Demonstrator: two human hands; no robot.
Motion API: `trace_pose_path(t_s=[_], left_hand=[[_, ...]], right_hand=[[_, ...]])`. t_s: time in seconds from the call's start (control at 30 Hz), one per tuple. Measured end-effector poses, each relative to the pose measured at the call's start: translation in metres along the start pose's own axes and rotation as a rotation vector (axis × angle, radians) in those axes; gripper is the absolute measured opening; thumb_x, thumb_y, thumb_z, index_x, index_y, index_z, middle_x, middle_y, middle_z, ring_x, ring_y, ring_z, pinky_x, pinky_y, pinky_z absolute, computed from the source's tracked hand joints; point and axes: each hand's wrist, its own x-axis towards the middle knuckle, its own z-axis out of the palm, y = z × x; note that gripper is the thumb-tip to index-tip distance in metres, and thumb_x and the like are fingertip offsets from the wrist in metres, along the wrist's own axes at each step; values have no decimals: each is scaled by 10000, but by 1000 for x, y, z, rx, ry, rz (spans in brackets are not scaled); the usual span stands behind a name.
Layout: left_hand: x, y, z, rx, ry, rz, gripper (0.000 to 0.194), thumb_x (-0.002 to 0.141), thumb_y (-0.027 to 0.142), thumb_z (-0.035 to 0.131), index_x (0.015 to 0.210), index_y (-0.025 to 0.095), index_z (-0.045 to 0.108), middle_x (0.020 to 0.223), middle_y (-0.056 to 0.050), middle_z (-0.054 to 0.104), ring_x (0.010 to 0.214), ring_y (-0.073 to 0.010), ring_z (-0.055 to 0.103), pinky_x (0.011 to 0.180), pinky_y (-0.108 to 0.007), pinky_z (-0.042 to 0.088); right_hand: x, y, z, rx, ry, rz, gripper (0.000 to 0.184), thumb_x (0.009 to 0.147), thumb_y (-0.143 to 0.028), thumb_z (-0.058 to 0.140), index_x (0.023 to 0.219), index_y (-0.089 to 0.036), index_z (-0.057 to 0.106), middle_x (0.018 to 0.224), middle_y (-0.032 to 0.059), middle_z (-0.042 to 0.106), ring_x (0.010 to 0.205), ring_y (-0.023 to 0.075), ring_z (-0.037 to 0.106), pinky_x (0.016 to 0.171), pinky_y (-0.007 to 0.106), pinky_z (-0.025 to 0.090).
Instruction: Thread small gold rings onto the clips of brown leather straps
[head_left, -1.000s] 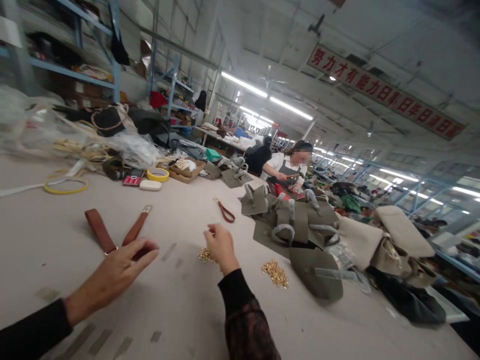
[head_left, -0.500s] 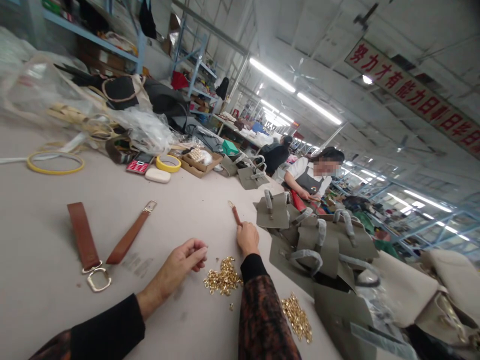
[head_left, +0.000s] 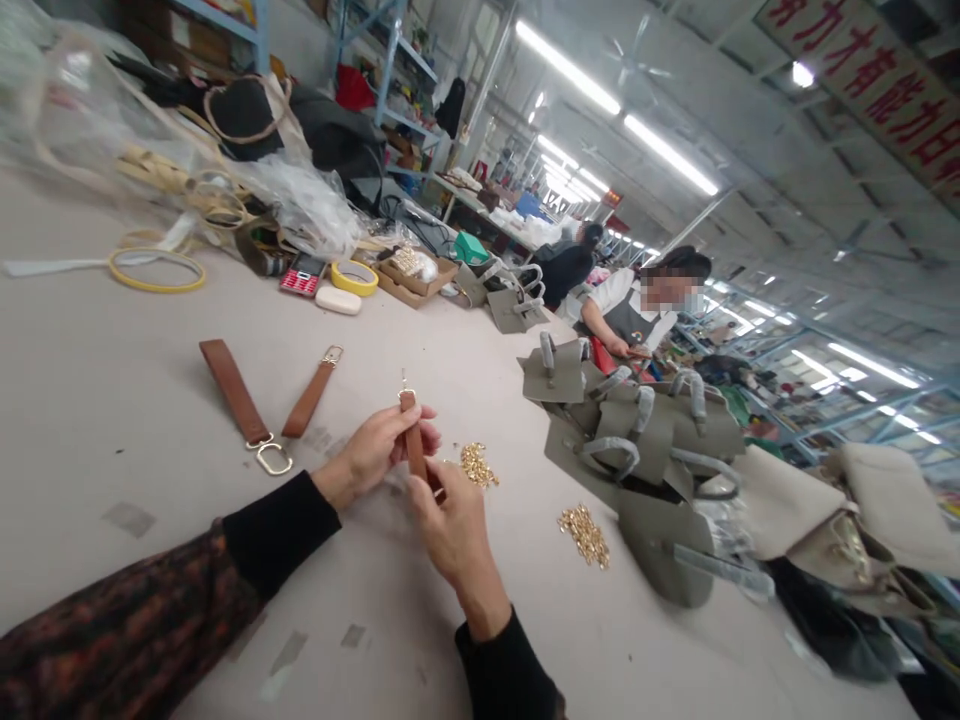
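Both hands meet over the bench (head_left: 112, 400) on one short brown leather strap (head_left: 412, 445) — the left hand (head_left: 379, 450) pinches its upper part from the left, and the right hand (head_left: 450, 525) grips its lower end from below, so the strap stands nearly upright between them, its small metal fitting at the top. Just right of the fingers lies a little heap of gold rivets (head_left: 478, 464); a second heap (head_left: 585, 535) sits farther right. Left of the left hand rests a longer brown strap with a buckle (head_left: 266, 415). Beyond the right hand — a pile of olive-grey bag pieces (head_left: 637, 440). A co-worker (head_left: 637, 310) sits at the far end.
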Motion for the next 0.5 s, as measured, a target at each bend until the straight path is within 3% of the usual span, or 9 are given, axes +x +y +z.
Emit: trace_pose_path(t_s=[0.1,0.2,0.33,0.5], left_hand=[[-6,-2,2,87,-32,4,224,947,273,501,1074,91,529,655,3,522,523,-115,526,548,-242,503],[-11,-6,5,129,-87,-27,211,942,293,494,1073,128,498,616,46,434,421,-67,355,398,-172,355],[-12,-14,11,251,-91,-108,188,913,280,484,1050,152,489,622,41,442,408,-63,311,358,-155,257],[-9,-17,15,352,-115,-98,190,882,263,465,1033,153,501,669,14,513,400,-67,330,354,-171,253]], right_hand=[[-30,23,-15,-36,79,34,233,883,-299,598,1069,-182,673,942,33,672,831,150,597,713,257,445],[-45,61,-40,-147,203,116,150,878,-251,590,963,-163,677,911,40,677,821,156,605,748,277,451],[-49,94,-60,-255,154,71,154,908,-221,563,989,-172,684,933,38,668,897,162,601,825,290,444],[-43,94,-61,-349,62,48,113,911,-210,592,953,-216,697,908,7,654,901,159,581,827,284,418]])
